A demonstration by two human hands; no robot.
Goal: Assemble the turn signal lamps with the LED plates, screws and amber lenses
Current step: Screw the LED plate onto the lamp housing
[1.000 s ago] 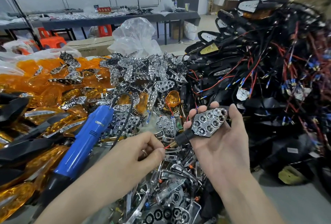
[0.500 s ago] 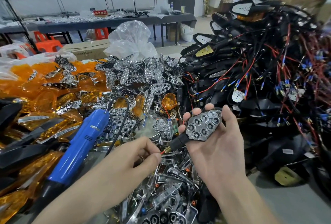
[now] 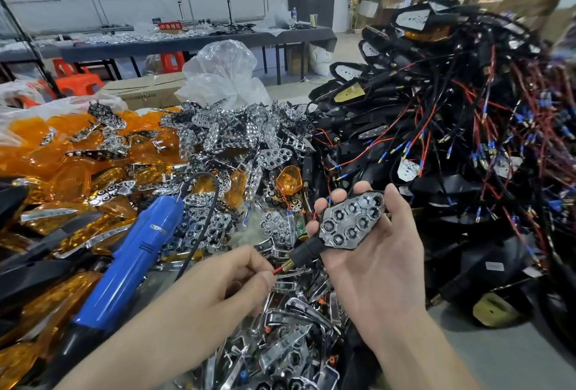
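Black turn signal lamp with chrome honeycomb LED plate (image 3: 350,222) is lying face-up in the right hand (image 3: 377,271), fingers curling round it. Its long axis is pointing stem-first at the left hand (image 3: 224,283), which is pinching the stem's red wire (image 3: 278,270). Blue electric screwdriver (image 3: 131,261) is lying beside that forearm.

A red sign (image 3: 170,26) on the far table (image 3: 218,41) reads "不合格区"; other labels blur.
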